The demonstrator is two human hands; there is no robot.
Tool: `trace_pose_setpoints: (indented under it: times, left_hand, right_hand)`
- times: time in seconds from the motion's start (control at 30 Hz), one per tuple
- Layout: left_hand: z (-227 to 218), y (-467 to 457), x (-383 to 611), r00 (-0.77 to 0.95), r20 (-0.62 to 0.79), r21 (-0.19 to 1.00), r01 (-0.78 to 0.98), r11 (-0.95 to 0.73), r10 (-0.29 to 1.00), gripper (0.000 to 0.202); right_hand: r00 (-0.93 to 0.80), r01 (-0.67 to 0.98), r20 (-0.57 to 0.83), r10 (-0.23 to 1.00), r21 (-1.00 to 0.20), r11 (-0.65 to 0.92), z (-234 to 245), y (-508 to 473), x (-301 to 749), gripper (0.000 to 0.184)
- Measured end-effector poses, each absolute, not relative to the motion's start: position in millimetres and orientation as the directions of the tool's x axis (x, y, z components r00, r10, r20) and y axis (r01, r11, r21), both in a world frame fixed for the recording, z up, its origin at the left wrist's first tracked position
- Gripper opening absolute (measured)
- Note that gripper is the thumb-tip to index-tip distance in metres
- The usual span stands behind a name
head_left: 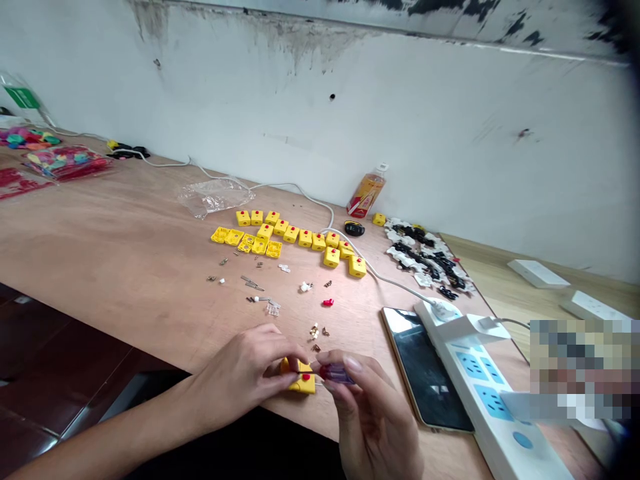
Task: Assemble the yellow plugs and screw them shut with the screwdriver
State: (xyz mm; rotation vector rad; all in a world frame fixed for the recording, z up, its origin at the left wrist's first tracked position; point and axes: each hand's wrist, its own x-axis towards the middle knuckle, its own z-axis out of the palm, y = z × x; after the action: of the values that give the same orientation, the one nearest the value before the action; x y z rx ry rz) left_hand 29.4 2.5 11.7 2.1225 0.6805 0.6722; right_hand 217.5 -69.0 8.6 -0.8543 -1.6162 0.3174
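A small yellow plastic box (303,381) is gripped by the curled fingers of the left hand (245,377), near the edge of the light wooden tabletop (125,227). A small translucent purple-and-red part (336,375) is pinched in the closed right hand (370,413), just beside the box. Small brass-coloured metal pieces (315,331) are scattered ahead, with rows of yellow plastic boxes (290,237) beyond. A black smartphone (425,373) is laid beside a white power strip (493,407).
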Motion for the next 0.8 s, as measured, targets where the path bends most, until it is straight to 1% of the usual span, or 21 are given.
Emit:
trace_pose_setpoints:
  times: [0.07,0.17,0.3,0.43,0.63,0.8]
  left_hand:
    - [11.6,3.8,28.8,0.720,0.214,0.809,0.248,-0.533,0.661,0.019]
    - [8.2,5.5,27.6,0.718,0.163,0.832,0.268,-0.486,0.677,0.013]
    - [2.2,4.8,27.5,0.710,0.128,0.869,0.257,-0.424,0.693,0.008]
    - [-1.0,1.7,29.2,0.697,0.131,0.861,0.273,-0.429,0.705,0.005]
    - [-2.1,-0.7,32.0,0.669,0.221,0.838,0.242,-0.489,0.710,0.004]
    - [-1.7,-1.3,31.5,0.669,0.176,0.850,0.267,-0.454,0.722,0.006]
  right_hand:
    - [-0.013,0.340,0.734,0.679,-0.635,0.693,7.1,-69.3,218.7,0.065]
    - [-0.025,0.336,0.728,0.685,-0.639,0.692,4.3,-69.4,220.3,0.069]
    - [-0.010,0.349,0.727,0.686,-0.641,0.684,2.1,-69.7,219.1,0.066]
    - [-0.011,0.343,0.716,0.698,-0.653,0.675,3.5,-69.9,216.2,0.066]
    - [-0.034,0.349,0.714,0.699,-0.647,0.678,4.7,-68.8,216.4,0.069]
    - [-0.026,0.348,0.718,0.696,-0.646,0.679,4.7,-72.5,216.1,0.069]
